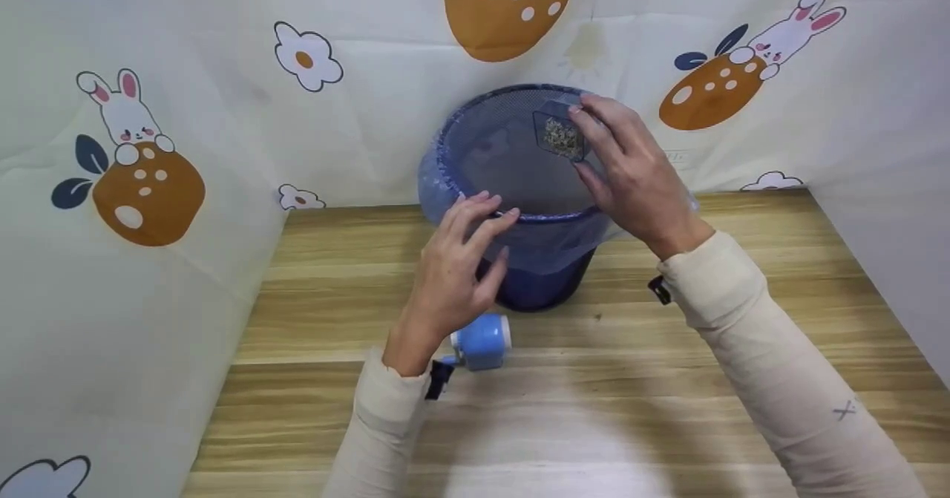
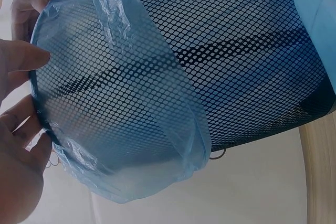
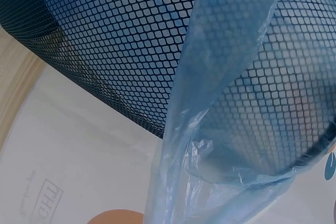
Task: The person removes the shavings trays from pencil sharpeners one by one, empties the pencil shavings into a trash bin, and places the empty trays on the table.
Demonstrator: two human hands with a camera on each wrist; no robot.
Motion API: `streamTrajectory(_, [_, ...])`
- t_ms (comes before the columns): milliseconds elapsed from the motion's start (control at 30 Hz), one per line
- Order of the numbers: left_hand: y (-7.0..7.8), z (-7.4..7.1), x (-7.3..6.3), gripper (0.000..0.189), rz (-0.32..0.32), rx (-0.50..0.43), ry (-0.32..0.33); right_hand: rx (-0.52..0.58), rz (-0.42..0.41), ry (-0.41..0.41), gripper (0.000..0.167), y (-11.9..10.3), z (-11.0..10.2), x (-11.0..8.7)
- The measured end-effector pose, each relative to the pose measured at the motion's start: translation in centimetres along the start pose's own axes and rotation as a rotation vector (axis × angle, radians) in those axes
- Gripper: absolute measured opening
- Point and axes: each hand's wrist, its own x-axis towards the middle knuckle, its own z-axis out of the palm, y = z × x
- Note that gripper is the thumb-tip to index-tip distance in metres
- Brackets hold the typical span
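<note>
Head: hands [image 1: 460, 264] [image 1: 640, 175] angle inward at bin [image 1: 542, 284]

A pale backdrop [image 1: 371, 149] (rabbit-printed) borders the wooden tabletop [image 1: 334, 283].

On table [image 1: 356, 290], before wall sheet [image 1: 386, 134]: bin [image 1: 538, 286], bag [image 1: 438, 186] over rim. Before bin, slightly left: sharpener [image 1: 482, 341]. Over opening, right side: container [image 1: 545, 116], bits [image 1: 562, 139] inside, in right hand [image 1: 640, 168]. At near-left rim: left hand [image 1: 462, 268].

Both forearms [image 1: 787, 372] reach forward, angled toward each other. Left hand [image 1: 454, 272] has fingers spread, slightly bent; right hand [image 1: 637, 171] sits farther forward, thumb and fingers bent in a pinch.
</note>
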Motion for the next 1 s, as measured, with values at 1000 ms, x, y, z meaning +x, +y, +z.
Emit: streamTrajectory(1000, [0.04, -0.02, -0.01, 0.040, -0.003, -0.006, -0.002, -0.013, -0.037, 0.023, 0.060, 0.01, 0.07, -0.05])
